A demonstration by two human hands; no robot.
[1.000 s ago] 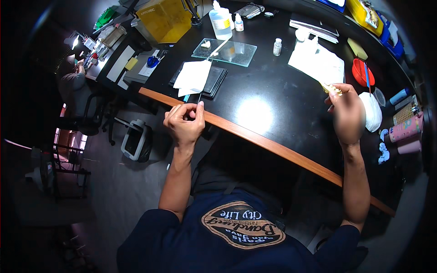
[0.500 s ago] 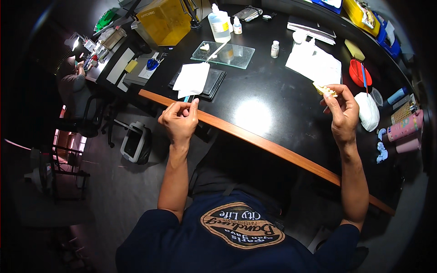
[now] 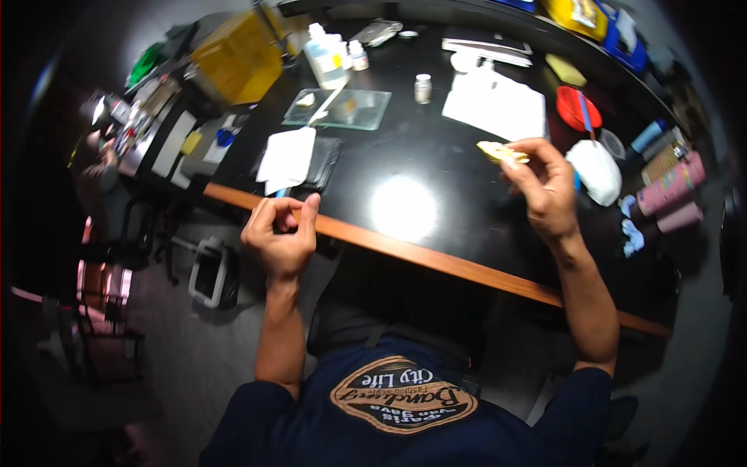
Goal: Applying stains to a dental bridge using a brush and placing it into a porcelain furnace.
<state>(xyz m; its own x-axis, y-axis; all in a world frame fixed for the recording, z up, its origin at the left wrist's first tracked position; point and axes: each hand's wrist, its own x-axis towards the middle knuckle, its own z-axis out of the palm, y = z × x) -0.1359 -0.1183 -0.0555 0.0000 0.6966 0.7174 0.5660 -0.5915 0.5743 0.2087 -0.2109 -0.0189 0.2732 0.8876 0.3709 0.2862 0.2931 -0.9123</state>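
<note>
My right hand (image 3: 548, 183) is raised over the right part of the black table, thumb and fingers pinching a small, jagged, yellow-gold piece (image 3: 502, 152). It resembles a dental model, but its exact kind is unclear. At the table's wooden front edge, my left hand (image 3: 278, 233) has its fingers curled in and its thumb up; whether anything small is inside cannot be made out. Just beyond it lies a white paper sheet (image 3: 286, 156) on a black pad (image 3: 323, 162), with a blue tip poking out beneath. Farther back, a thin white stick (image 3: 325, 107) rests across a glass plate (image 3: 366, 110).
Bottles (image 3: 325, 61) stand behind the glass plate, with a small vial (image 3: 422, 89) nearer the middle. White sheets (image 3: 498, 105) lie at the back right. Rightward are a red bowl (image 3: 574, 109), a white bundle (image 3: 595, 173) and a pink cylinder (image 3: 669, 185). Another person (image 3: 105, 175) sits far left.
The whole view has shifted, so the table appears farther left. My right hand has brought the yellow-gold piece slightly left over the table. The left thumb stands a little farther from the curled fingers.
</note>
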